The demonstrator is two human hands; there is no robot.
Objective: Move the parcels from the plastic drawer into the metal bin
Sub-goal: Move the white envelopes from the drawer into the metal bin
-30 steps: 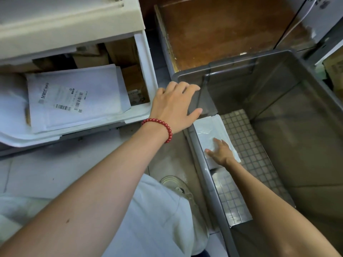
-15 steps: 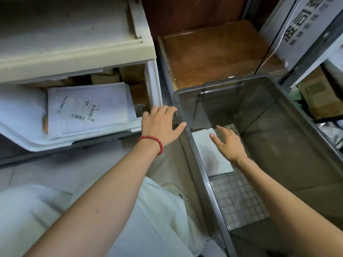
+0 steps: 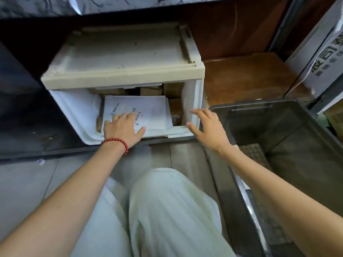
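The white plastic drawer [image 3: 191, 101] stands pulled open at the centre. On top inside lies a flat white parcel [image 3: 154, 114] with a printed label. My left hand [image 3: 123, 127], with a red bead bracelet, rests flat on that parcel's near left part, fingers spread. My right hand [image 3: 207, 127] hovers open beside the drawer's right front corner, holding nothing. Brown cardboard parcels [image 3: 174, 106] show deeper in the drawer. The grey metal bin [image 3: 239, 105] stands to the right; my right arm hides most of the white parcel in it.
A brown wooden panel [image 3: 246, 78] lies behind the bin. A white box with printed characters [image 3: 323, 58] leans at the far right. My knee in pale trousers [image 3: 167, 210] fills the lower centre. The floor is grey tile [image 3: 24, 184].
My left hand moved from the drawer's corner onto the labelled white parcel. My right hand left the parcel in the bin and came over to the drawer's right corner. The view swung left.
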